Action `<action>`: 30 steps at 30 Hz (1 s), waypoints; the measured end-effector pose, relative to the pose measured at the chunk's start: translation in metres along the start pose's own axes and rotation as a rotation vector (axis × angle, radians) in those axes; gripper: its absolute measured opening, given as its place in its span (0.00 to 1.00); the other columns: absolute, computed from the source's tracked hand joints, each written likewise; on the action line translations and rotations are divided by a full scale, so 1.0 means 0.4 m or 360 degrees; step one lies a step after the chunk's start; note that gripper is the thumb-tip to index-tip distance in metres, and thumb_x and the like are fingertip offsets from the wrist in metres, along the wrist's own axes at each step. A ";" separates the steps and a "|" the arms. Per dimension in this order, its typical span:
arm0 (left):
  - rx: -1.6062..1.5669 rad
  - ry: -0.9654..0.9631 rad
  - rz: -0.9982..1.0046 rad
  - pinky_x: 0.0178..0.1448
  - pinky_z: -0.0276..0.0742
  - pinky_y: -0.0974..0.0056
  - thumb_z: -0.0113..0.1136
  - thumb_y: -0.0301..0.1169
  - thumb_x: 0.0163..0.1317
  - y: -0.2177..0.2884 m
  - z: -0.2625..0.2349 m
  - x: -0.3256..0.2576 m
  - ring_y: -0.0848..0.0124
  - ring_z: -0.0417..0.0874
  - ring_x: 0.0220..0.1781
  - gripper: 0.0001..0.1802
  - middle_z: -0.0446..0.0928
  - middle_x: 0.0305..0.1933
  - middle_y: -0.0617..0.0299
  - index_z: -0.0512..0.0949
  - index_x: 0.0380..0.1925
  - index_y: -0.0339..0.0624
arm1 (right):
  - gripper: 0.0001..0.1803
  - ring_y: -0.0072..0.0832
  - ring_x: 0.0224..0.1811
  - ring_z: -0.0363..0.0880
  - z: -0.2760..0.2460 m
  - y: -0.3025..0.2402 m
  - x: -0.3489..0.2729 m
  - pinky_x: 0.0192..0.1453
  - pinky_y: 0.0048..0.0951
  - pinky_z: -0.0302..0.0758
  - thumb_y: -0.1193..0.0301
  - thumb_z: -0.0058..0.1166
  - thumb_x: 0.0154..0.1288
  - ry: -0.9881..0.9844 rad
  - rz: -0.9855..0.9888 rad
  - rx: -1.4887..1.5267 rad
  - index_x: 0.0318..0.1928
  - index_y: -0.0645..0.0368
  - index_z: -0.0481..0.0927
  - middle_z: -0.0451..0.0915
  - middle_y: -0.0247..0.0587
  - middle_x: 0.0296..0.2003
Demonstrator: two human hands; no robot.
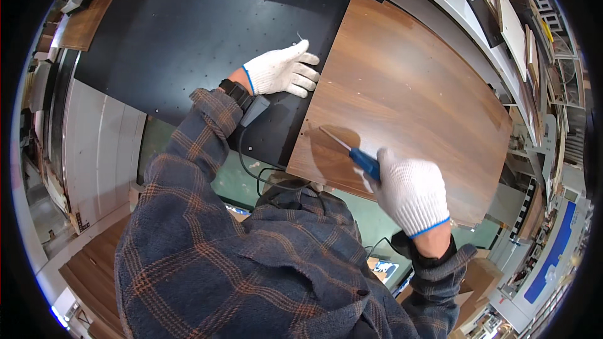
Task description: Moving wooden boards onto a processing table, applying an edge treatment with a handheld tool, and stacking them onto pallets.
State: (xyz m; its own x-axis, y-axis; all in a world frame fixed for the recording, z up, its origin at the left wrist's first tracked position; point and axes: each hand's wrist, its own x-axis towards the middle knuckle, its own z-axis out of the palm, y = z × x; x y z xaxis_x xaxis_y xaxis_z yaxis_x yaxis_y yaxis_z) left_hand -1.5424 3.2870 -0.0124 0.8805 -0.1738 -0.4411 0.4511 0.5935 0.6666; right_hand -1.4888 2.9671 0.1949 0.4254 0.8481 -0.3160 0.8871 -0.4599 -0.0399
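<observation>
Wood-grain brown covers the panel [408, 94] that lies flat across our black worktop [188, 31], its near edge reaching toward our chest and its left edge running across the dark surface. We wear 2 white knit gloves with blue cuffs. Our right hand [411, 191] is closed in a fist around the blue handle of a screwdriver [352, 150], whose thin metal shaft slants up and to the left, with the tip resting on the panel near its left edge, beside a row of small pale holes. Our left hand [284, 70] lies on the worktop with the fingers loosely curled and spread, the fingertips touching the panel's left edge; it grips nothing that we can see. A tiny pale object, possibly a screw, sits on the worktop just above that hand, too small to tell for certain. Our plaid flannel sleeves [207, 150] fill the lower part of the view, a dark watch band [237, 92] wraps the left wrist, and a grey device with a black cable [251, 169] hangs below it. Green flooring [232, 176] shows beneath the worktop's edge.
</observation>
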 end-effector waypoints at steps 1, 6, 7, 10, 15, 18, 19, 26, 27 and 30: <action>0.0024 -0.0035 0.0005 0.69 0.76 0.48 0.44 0.67 0.76 0.004 0.000 0.010 0.52 0.77 0.67 0.52 0.68 0.73 0.35 0.55 0.78 0.28 | 0.18 0.50 0.26 0.85 -0.002 -0.003 0.027 0.32 0.47 0.80 0.54 0.65 0.66 -0.0017 0.0005 -0.0005 0.34 0.57 0.79 0.79 0.51 0.20; -0.0129 -0.0092 -0.0034 0.66 0.78 0.53 0.48 0.65 0.76 0.037 0.045 0.065 0.59 0.80 0.63 0.49 0.74 0.69 0.43 0.60 0.76 0.30 | 0.14 0.51 0.28 0.86 -0.026 -0.035 0.068 0.34 0.48 0.82 0.59 0.64 0.66 -0.0214 -0.0067 0.0015 0.33 0.56 0.82 0.82 0.51 0.22; -0.0128 -0.0084 -0.0024 0.66 0.78 0.53 0.48 0.65 0.76 0.038 0.031 0.067 0.59 0.80 0.63 0.49 0.74 0.69 0.43 0.60 0.76 0.30 | 0.13 0.52 0.28 0.86 -0.036 -0.050 0.064 0.34 0.48 0.82 0.60 0.64 0.65 -0.0358 -0.0090 0.0023 0.34 0.57 0.83 0.82 0.52 0.23; -0.0345 -0.0217 0.0034 0.56 0.82 0.56 0.54 0.59 0.76 0.012 -0.002 0.119 0.65 0.85 0.53 0.35 0.82 0.57 0.55 0.73 0.64 0.38 | 0.13 0.51 0.28 0.86 -0.042 -0.071 0.064 0.34 0.48 0.82 0.60 0.64 0.65 -0.0266 -0.0159 -0.0004 0.34 0.57 0.83 0.82 0.52 0.23; 0.0061 0.0379 0.0390 0.36 0.73 0.67 0.63 0.37 0.73 0.016 0.140 0.101 0.78 0.77 0.34 0.13 0.79 0.34 0.66 0.82 0.41 0.35 | 0.13 0.52 0.26 0.84 -0.159 0.051 0.131 0.34 0.49 0.81 0.58 0.66 0.63 -0.0053 0.0002 -0.0153 0.34 0.54 0.84 0.82 0.51 0.23; 0.0303 0.0353 0.0469 0.36 0.71 0.72 0.64 0.37 0.73 0.042 0.136 0.076 0.83 0.75 0.33 0.12 0.79 0.35 0.71 0.83 0.43 0.38 | 0.15 0.53 0.29 0.85 -0.286 0.160 0.210 0.36 0.49 0.81 0.57 0.71 0.59 0.0097 0.0268 -0.0350 0.33 0.55 0.84 0.82 0.53 0.23; 0.0317 0.0338 0.0481 0.35 0.71 0.72 0.64 0.37 0.73 0.074 0.171 0.068 0.83 0.74 0.33 0.12 0.78 0.35 0.72 0.83 0.43 0.38 | 0.16 0.54 0.30 0.85 -0.332 0.185 0.237 0.37 0.49 0.81 0.58 0.70 0.59 0.0124 0.0313 -0.0341 0.34 0.57 0.84 0.82 0.55 0.24; 0.0348 0.0407 0.0425 0.35 0.73 0.70 0.64 0.36 0.71 0.114 0.210 0.062 0.80 0.77 0.33 0.13 0.82 0.35 0.68 0.84 0.44 0.35 | 0.18 0.55 0.36 0.87 -0.447 0.299 0.462 0.43 0.44 0.84 0.62 0.69 0.55 0.0296 0.0160 -0.0487 0.42 0.62 0.88 0.85 0.61 0.33; 0.0351 0.0406 0.0416 0.35 0.73 0.70 0.64 0.36 0.71 0.110 0.201 0.063 0.80 0.77 0.33 0.13 0.82 0.35 0.68 0.84 0.44 0.35 | 0.18 0.53 0.37 0.88 -0.452 0.297 0.485 0.44 0.44 0.85 0.61 0.69 0.56 0.0223 0.0184 -0.0552 0.42 0.61 0.88 0.86 0.60 0.33; 0.0369 0.0341 0.0424 0.42 0.81 0.68 0.63 0.35 0.73 0.113 0.198 0.070 0.78 0.82 0.39 0.13 0.83 0.40 0.66 0.82 0.48 0.36 | 0.17 0.51 0.37 0.89 -0.452 0.334 0.514 0.44 0.43 0.86 0.61 0.69 0.57 0.0241 0.0178 -0.0647 0.42 0.60 0.89 0.87 0.57 0.33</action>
State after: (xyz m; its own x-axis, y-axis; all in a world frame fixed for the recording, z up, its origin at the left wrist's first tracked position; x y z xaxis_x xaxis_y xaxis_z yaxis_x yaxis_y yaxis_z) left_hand -1.4858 3.2467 0.0532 0.9317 0.1442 -0.3334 0.2537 0.3985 0.8814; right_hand -1.2502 3.1276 0.2959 0.5174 0.8419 -0.1536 0.8196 -0.4358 0.3719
